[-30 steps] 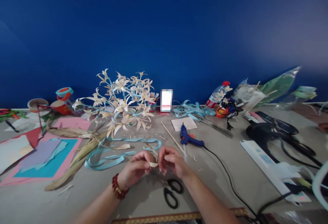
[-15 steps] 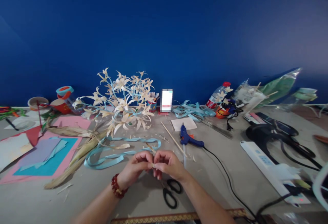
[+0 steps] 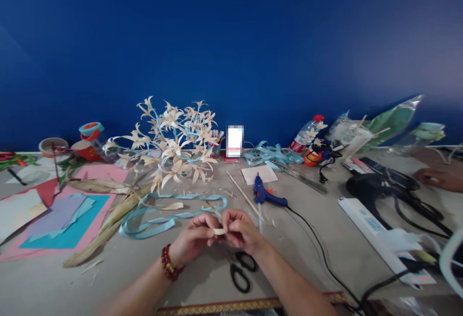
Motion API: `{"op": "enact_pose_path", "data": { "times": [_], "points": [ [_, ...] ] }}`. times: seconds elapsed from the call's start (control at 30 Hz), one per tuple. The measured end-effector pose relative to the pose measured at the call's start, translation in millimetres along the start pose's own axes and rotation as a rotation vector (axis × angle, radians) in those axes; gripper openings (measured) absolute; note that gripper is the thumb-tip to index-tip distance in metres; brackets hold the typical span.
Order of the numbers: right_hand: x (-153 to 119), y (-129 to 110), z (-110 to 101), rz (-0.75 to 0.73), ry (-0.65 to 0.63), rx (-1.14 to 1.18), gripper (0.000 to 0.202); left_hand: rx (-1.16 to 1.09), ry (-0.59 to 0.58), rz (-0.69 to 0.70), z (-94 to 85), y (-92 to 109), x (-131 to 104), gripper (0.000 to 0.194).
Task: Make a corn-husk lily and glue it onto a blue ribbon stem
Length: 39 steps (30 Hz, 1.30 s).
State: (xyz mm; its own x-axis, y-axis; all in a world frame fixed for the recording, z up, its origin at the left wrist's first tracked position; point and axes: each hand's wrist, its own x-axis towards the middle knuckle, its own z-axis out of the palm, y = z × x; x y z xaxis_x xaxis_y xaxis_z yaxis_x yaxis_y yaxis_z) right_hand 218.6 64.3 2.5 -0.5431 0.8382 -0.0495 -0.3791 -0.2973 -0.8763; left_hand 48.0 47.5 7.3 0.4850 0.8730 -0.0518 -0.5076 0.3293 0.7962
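My left hand [image 3: 198,236] and my right hand [image 3: 241,231] meet above the middle of the table, both closed. Between them a small pale strip of husk [image 3: 219,232] is pinched, one end in each hand's fingertips. Just below my hands lie scissors [image 3: 240,277] with black handles, their blades mostly hidden. A light blue ribbon [image 3: 144,231] curls on the table to the left of my fingers. Beyond it, several pale flowers on blue stems [image 3: 173,147] stand in a bunch.
A blue glue gun [image 3: 267,194] with a black cord lies right of my hands, near a wooden stick [image 3: 242,193]. Dried husks [image 3: 108,226] and coloured paper [image 3: 79,229] cover the left. On the right are a power strip [image 3: 376,234] and another person's hand [image 3: 439,176].
My hands have drawn slightly apart, so more of the pale strip shows between them. Another person's hand has come further into view at the far right.
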Motion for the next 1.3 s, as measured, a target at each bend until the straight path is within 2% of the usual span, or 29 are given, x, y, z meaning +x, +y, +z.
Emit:
{"op": "enact_pose_path", "data": {
  "times": [0.23,0.53,0.6,0.73,0.87,1.1,1.3],
  "points": [
    [-1.9,-5.3,6.9,-0.015,0.013,-0.016,0.015,0.02,0.051,0.018,-2.3,-0.8,0.9,0.016],
    [-2.2,1.4,2.8,-0.013,0.036,-0.14,0.02,0.269,0.025,0.052,-4.9,-2.0,1.0,0.02],
    [-2.0,3.1,2.1,-0.008,0.024,-0.137,0.019,0.236,0.04,0.037,-5.1,-3.8,0.8,0.021],
    [-1.1,5.2,2.9,0.002,-0.001,-0.085,0.017,0.006,0.016,-0.025,-2.9,-5.4,0.7,0.015],
    [-0.2,3.9,1.7,-0.005,0.007,-0.028,0.015,-0.1,-0.032,0.011,-0.1,-0.2,2.0,0.015],
    [0.1,1.5,1.8,0.017,0.025,-0.061,0.016,0.111,0.082,0.039,1.3,4.3,0.5,0.012],
    [-0.6,3.3,6.7,0.014,0.037,-0.097,0.022,0.128,0.104,0.039,1.5,-0.5,0.1,0.016]
  ]
}}
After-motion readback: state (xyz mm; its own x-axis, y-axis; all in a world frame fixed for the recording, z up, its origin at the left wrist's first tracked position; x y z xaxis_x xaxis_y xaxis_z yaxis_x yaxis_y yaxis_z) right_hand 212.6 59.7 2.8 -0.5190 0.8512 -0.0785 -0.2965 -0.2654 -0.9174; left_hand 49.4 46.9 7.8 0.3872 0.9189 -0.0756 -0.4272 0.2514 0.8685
